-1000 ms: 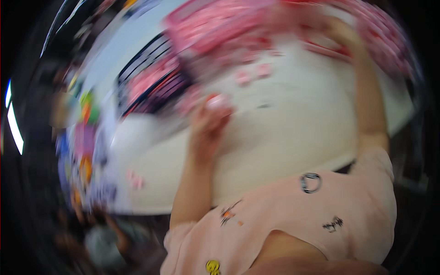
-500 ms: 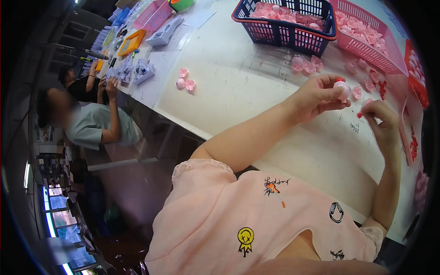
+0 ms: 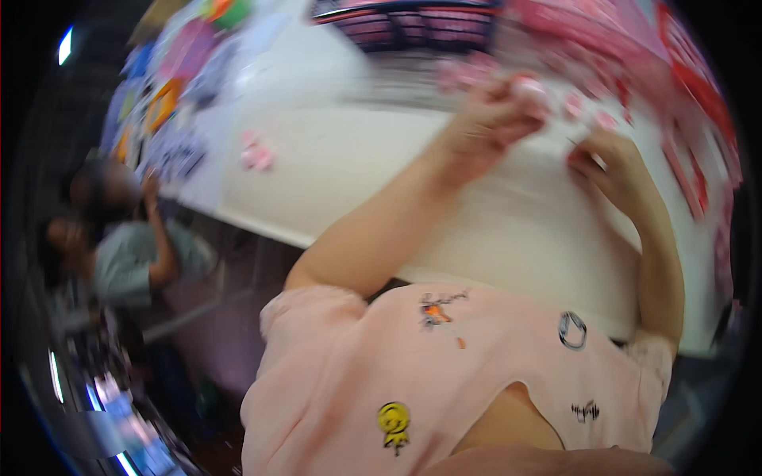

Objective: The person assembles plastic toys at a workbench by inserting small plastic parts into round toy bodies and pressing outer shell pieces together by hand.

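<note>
My left hand (image 3: pixel 488 127) is closed around a shiny pale-pink plastic ball (image 3: pixel 530 98), lifted over the white table (image 3: pixel 333 166). My right hand (image 3: pixel 609 163) hovers a little to the right, apart from the ball. Its thumb and forefinger curl into a pinch, but blur hides what, if anything, is between them. Just beyond the right fingers lie a pink plastic piece (image 3: pixel 606 120) and another small pink piece (image 3: pixel 573 105). A clump of pink pieces (image 3: pixel 467 71) lies behind my left hand, and a small pink cluster (image 3: pixel 256 152) sits alone at the left.
A navy basket (image 3: pixel 413 30) stands at the back, a pink basket (image 3: pixel 595 28) beside it and a red tray (image 3: pixel 706 87) at the far right. Another person in a pale green shirt (image 3: pixel 127 266) works at the table's left, near an orange frame (image 3: pixel 163 107).
The whole view has shifted and blurred, so the table's contents sit farther left and higher. My left hand still holds the pink ball; my right hand has come up closer to the loose pink pieces.
</note>
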### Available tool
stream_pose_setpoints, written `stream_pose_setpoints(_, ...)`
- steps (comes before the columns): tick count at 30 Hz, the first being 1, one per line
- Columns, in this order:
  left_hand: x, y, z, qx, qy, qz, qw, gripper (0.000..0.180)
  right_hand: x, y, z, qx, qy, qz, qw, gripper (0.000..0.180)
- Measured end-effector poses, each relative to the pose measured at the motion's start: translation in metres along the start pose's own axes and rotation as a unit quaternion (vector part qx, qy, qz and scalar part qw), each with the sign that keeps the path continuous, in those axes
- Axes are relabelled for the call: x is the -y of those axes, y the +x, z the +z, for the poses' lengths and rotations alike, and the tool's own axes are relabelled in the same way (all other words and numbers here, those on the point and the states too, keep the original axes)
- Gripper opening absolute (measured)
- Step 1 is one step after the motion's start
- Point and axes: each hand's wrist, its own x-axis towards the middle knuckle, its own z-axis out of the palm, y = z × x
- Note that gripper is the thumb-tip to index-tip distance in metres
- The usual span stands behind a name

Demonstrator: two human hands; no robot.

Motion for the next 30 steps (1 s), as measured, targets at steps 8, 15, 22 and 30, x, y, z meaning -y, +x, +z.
stream_pose_setpoints(8, 0.001, -0.005, 0.002, -0.023, -0.113, -0.067, 0.991, 0.036, 0.017, 0.001, -0.002, -0.157, 0.275, 0.045, 0.947, 0.008)
stream_pose_setpoints(15, 0.004, -0.009, 0.006, -0.034, -0.094, -0.073, 0.992, 0.039, 0.024, 0.001, 0.002, -0.205, 0.300, -0.003, 0.932, 0.010)
stream_pose_setpoints(22, 0.005, -0.010, 0.006, -0.035, -0.074, -0.082, 0.993, 0.043, 0.021, 0.002, 0.008, -0.201, 0.300, -0.022, 0.932, 0.012)
stream_pose_setpoints(30, 0.007, -0.012, 0.012, -0.019, -0.037, -0.075, 0.996, 0.043, 0.021, 0.001, 0.006, -0.203, 0.238, -0.073, 0.947, 0.012)
